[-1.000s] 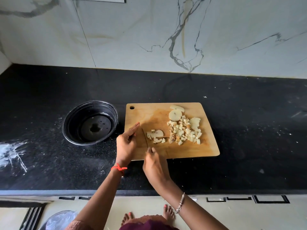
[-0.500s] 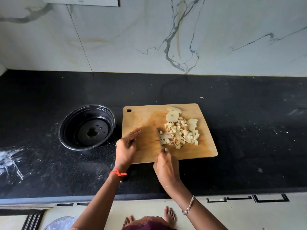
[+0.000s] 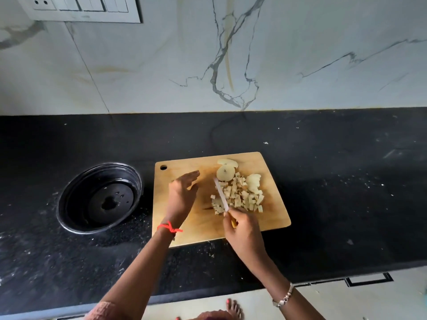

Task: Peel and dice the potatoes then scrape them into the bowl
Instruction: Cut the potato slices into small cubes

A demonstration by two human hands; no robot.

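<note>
A wooden cutting board (image 3: 275,218) lies on the black counter. On it sits a pile of diced potato (image 3: 242,196), with two round potato slices (image 3: 225,173) at its far side and a larger piece (image 3: 254,182) to the right. My right hand (image 3: 245,229) grips a knife (image 3: 221,194) by its yellow handle; the blade lies against the pile's left edge. My left hand (image 3: 182,192) hovers over the board's left half with straight fingers, holding nothing. A black bowl (image 3: 69,195), with nothing in it, stands left of the board.
The black counter (image 3: 346,192) runs wide to the right and behind the board, speckled with white bits. A marble wall rises behind, with a switch panel (image 3: 85,8) at top left. The counter's front edge is near my body.
The knife has pushed the small separate group of pieces rightward into the main pile. My left hand has lifted and moved farther onto the board, fingers spread.
</note>
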